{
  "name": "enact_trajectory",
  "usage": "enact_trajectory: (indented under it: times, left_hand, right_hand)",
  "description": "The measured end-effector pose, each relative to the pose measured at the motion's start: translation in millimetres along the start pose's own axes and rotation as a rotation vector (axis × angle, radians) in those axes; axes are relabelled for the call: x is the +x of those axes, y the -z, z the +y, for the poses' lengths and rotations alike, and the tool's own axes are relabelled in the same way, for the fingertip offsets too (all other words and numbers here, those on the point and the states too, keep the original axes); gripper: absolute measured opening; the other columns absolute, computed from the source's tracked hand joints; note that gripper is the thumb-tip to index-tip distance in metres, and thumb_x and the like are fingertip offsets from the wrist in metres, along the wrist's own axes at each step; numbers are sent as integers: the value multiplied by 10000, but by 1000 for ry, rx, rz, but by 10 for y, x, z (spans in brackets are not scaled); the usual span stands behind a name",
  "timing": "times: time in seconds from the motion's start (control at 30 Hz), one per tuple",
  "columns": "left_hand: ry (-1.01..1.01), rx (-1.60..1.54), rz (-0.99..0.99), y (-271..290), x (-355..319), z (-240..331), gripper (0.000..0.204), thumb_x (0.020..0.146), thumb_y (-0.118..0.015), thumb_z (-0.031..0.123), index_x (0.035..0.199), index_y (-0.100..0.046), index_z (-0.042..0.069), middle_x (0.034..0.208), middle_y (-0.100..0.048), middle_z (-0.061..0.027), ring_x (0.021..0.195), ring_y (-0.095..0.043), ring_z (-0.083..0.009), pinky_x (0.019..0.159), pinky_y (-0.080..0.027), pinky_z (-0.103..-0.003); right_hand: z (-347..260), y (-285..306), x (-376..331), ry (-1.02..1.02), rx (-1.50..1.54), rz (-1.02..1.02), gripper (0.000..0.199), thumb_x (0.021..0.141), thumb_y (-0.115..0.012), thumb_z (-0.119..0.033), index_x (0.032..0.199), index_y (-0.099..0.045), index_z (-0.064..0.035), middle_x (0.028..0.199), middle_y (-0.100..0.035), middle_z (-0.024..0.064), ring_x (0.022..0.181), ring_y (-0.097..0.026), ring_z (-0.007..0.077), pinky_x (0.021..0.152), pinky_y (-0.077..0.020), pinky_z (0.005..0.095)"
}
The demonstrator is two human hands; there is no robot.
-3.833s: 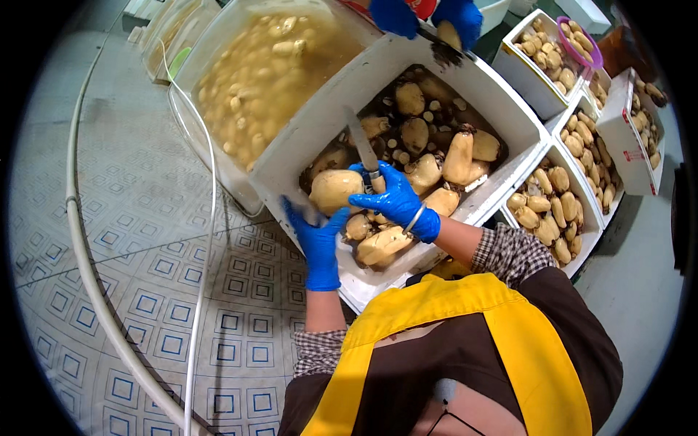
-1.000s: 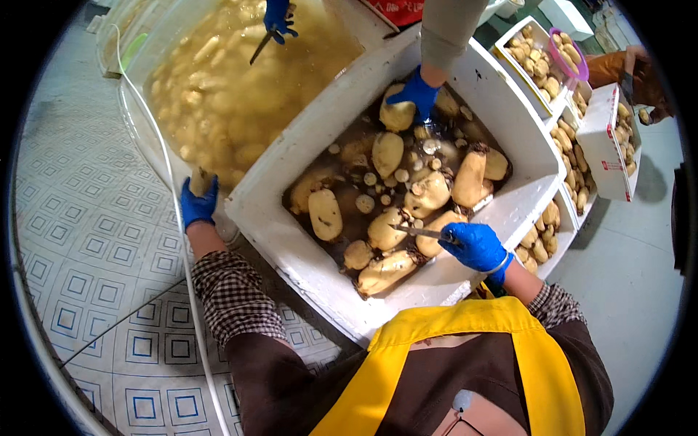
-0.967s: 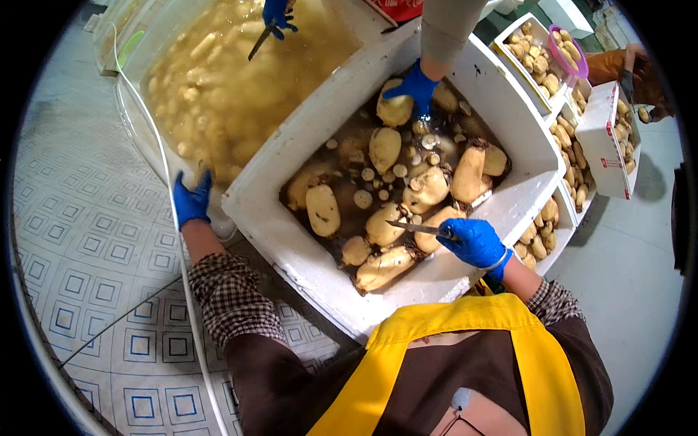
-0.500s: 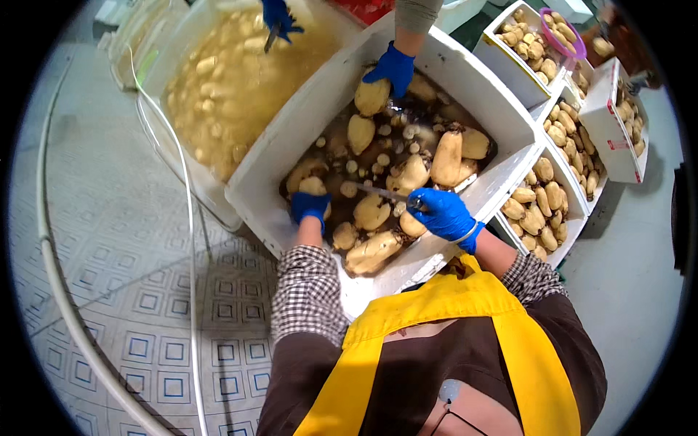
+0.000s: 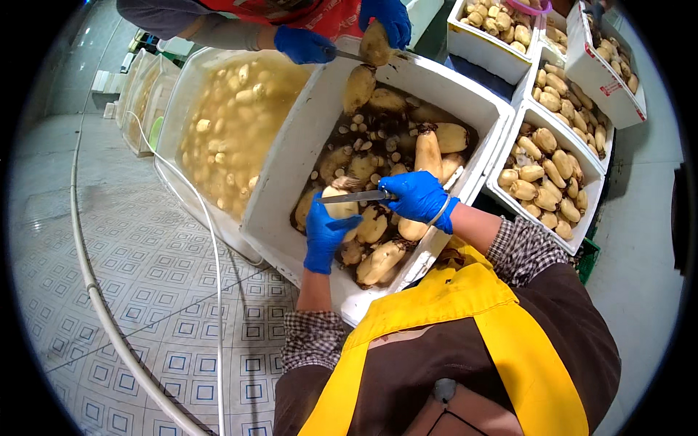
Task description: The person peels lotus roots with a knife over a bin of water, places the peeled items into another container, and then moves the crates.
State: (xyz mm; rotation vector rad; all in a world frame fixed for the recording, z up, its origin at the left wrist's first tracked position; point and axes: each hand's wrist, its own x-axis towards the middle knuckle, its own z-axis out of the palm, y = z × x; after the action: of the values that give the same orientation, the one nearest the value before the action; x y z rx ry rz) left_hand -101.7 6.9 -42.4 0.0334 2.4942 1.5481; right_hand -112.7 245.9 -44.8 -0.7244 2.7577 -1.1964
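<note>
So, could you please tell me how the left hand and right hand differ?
The left hand grips a pale root; the right hand holds a knife. The right hand has a light band at its wrist; the left hand shows none. Both are gloved in blue.

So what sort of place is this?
Likely a produce-preparation area: the person's right hand holds a knife over a foam box of pale root pieces, a plastic tub of cloudy water stands beside it, and white boxes of more root pieces sit to the right.
</note>
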Motion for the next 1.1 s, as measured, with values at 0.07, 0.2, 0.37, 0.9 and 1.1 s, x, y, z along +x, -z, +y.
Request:
enact_trajectory:
  times: [0.07,0.2,0.37,0.9,1.1]
  left_hand:
    - [-35,-88,1,-99,-147,334,650,560,-838,124,1117,-521,18,1030,-622,-113,918,-621,-213,795,-503,-321]
    - [-56,155,118,-148,-274,447,639,540,-834,108,1105,-542,45,1002,-628,-110,906,-628,-219,782,-505,-316]
    - [-87,351,255,-151,-435,499,569,561,-828,229,1047,-574,73,969,-635,-99,869,-631,-242,752,-503,-327]
    - [-426,341,640,-69,-449,492,729,559,-853,308,1165,-534,59,1071,-597,-111,966,-566,-300,845,-443,-394]
    - [-395,399,491,-45,-551,336,677,585,-807,230,1185,-517,114,1159,-549,-94,1092,-496,-304,930,-362,-438]
  right_hand:
    - [-41,24,25,-5,-11,-31,149,744,-677,-174,867,-607,-128,756,-626,105,666,-613,309,562,-484,374]
    - [-116,-27,8,-8,3,-41,115,772,-627,-227,833,-615,-130,757,-631,123,681,-619,329,572,-491,388]
    - [-86,-177,39,-32,-48,-123,160,787,-607,-282,822,-635,-129,756,-643,125,689,-631,326,591,-505,393]
    - [-53,-458,359,-583,384,-699,339,846,-597,-342,888,-667,-13,838,-667,182,759,-663,246,694,-517,353]
    - [-329,-501,381,-615,1243,-462,462,884,-556,-458,1030,-647,-29,884,-662,100,734,-617,164,674,-494,283]
